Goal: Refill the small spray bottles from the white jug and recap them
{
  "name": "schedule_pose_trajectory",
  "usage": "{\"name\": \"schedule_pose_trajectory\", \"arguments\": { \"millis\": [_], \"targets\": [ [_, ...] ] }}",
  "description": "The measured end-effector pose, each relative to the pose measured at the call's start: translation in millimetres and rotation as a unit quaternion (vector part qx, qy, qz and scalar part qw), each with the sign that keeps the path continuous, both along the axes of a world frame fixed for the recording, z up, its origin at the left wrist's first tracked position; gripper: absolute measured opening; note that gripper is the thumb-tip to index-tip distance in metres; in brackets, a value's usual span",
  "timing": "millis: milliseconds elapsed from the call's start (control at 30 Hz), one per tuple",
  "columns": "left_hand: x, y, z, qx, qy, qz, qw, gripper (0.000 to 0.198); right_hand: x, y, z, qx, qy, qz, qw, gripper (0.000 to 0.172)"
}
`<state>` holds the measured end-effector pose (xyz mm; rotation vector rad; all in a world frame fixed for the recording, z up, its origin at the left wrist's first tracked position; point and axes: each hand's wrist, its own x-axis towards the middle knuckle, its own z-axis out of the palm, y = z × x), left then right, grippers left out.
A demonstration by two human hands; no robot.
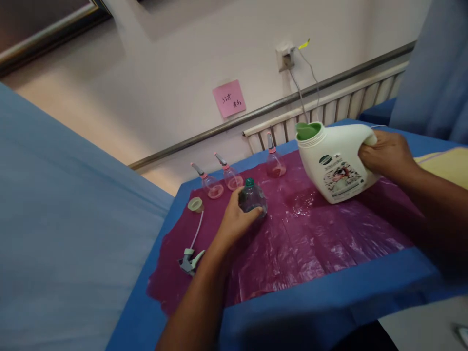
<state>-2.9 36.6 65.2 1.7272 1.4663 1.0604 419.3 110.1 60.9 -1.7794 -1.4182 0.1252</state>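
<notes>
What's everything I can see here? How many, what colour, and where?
Jug: 1, white with green spout, over the plastic sheet
Open bottle: 1, clear with green neck, centre
Spray bottles: 3, clear with pink collars, sheet's far side
Loose spray head: 1, grey and pale green, sheet's left
Cap: 1, pale green, near the leftmost spray bottle
Plastic sheet: 1, purple, on the table
Table: 1, blue, under the sheet
Cloth: 1, yellow, right edge
Note: 1, pink, on the wall
Socket: 1, white, on the wall
Radiator: 1, white, behind the table
Pipe: 1, grey, along the wall
Curtains: 2, blue, left and right
Framed picture: 1, dark, top left
Left hand: 1, bare, around the open bottle
Right hand: 1, bare, gripping the jug's handle
</notes>
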Motion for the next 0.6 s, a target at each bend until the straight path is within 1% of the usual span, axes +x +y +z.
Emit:
{"name": "schedule_pose_trajectory", "arguments": {
  "millis": [67, 167, 300, 367, 433, 500, 600],
  "targets": [
    [1.3, 1.1, -11.3, -0.008, -0.015, 0.003, 1.0, 0.078, 4.0, -2.7, -8.0, -0.011, 0.07, -0.027, 0.997, 0.026],
    [0.9, 0.8, -24.1, -0.007, -0.023, 0.01, 1.0, 0.083, 9.8, -5.0, -23.8, -0.004, 0.132, -0.059, 0.989, 0.025],
    [-2.6, -2.4, -38.2, -0.016, -0.02, 0.023, 0.999, 0.084, 20.0, -4.6, -49.7, 0.024, 0.16, -0.083, 0.983, 0.023],
    [-5.7, -3.8, -44.6, -0.015, -0.019, 0.028, 0.999, 0.085, 21.9, -4.5, -57.1, 0.036, 0.158, -0.098, 0.982, 0.023],
    [-9.5, -4.8, -50.2, -0.009, -0.013, 0.028, 0.999, 0.087, 19.7, -5.6, -57.9, 0.04, 0.163, -0.112, 0.979, 0.025],
    [-12.8, -5.4, -54.5, -0.001, 0.003, 0.021, 1.0, 0.091, 14.9, -7.7, -54.0, 0.031, 0.174, -0.129, 0.976, 0.028],
    [-14.8, -6.2, -55.9, 0.003, 0.032, 0.01, 0.999, 0.092, 8.9, -10.9, -47.3, 0.011, 0.187, -0.148, 0.971, 0.028]
  ]
}}
